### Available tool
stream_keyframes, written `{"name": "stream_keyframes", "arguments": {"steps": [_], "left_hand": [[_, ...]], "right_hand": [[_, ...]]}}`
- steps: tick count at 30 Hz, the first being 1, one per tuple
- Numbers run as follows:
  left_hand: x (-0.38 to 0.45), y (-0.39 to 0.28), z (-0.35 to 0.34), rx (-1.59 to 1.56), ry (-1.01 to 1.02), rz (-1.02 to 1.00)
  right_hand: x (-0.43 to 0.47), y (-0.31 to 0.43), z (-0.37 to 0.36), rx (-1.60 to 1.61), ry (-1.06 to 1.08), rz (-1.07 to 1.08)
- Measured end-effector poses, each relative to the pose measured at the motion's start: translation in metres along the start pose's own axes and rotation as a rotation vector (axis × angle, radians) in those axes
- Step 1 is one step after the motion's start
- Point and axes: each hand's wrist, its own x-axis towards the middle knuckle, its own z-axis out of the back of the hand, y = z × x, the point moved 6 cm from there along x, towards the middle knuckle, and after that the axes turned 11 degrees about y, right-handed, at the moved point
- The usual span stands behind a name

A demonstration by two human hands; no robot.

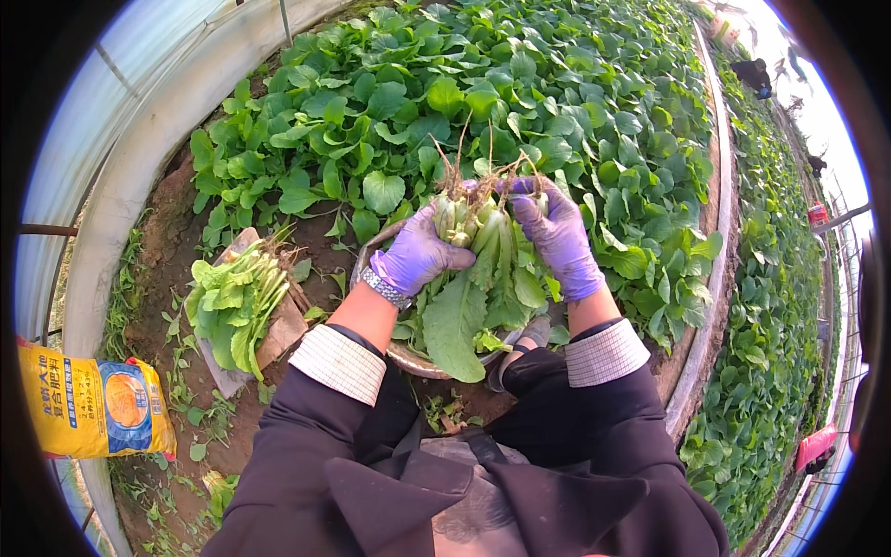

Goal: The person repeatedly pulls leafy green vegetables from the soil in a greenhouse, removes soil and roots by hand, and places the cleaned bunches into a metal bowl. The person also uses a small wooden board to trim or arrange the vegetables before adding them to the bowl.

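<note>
A bunch of leafy greens [491, 244] hangs root end up between my gloved hands, its broad leaves drooping below. My left hand [421, 249], in a purple glove with a metal-band watch at the wrist, grips the pale stems from the left. Opposite it, my right hand [553, 230] closes its fingers around stems near the roots [487, 174]. Soil and thin brown roots cling to the top of the bunch. Underneath sits a round basin [416, 363], its rim partly hidden by leaves and my left hand.
Uprooted greens [237, 299] lie on a flat board [282, 331] to the left. A yellow fertilizer bag [97, 404] stands near the plastic greenhouse wall [125, 167]. Dense growing greens [452, 97] fill the bed ahead. A pale strip [720, 160] borders another planted bed [762, 278] at right.
</note>
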Motion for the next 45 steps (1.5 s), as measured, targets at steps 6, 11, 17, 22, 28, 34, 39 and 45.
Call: {"name": "stream_keyframes", "arguments": {"steps": [6, 11, 17, 22, 28, 34, 39, 45], "left_hand": [[0.004, 0.009, -0.001, 0.044, -0.022, 0.062], [0.009, 0.021, -0.002, -0.175, -0.053, -0.022], [0.013, 0.014, -0.014, -0.089, 0.119, -0.141], [0.001, 0.008, -0.021, -0.057, 0.166, -0.072], [-0.005, 0.01, -0.022, -0.03, 0.233, -0.107], [-0.019, -0.011, -0.033, 0.257, 0.383, -0.065], [-0.033, -0.006, -0.022, 0.246, 0.444, 0.025], [-0.047, -0.01, -0.044, -0.305, 0.338, -0.023]], "right_hand": [[0.001, -0.021, -0.027, 0.004, 0.096, 0.035], [-0.002, -0.014, -0.05, 0.272, 0.2, -0.036], [-0.002, -0.016, -0.037, 0.343, 0.065, -0.011], [-0.006, -0.01, -0.04, 0.463, 0.162, -0.07], [-0.006, -0.009, -0.047, 0.351, 0.181, -0.105], [-0.02, 0.009, -0.048, 0.433, 0.217, -0.065], [-0.031, 0.026, -0.073, 0.434, 0.248, -0.066], [-0.029, 0.045, -0.078, 0.216, 0.173, 0.024]]}}
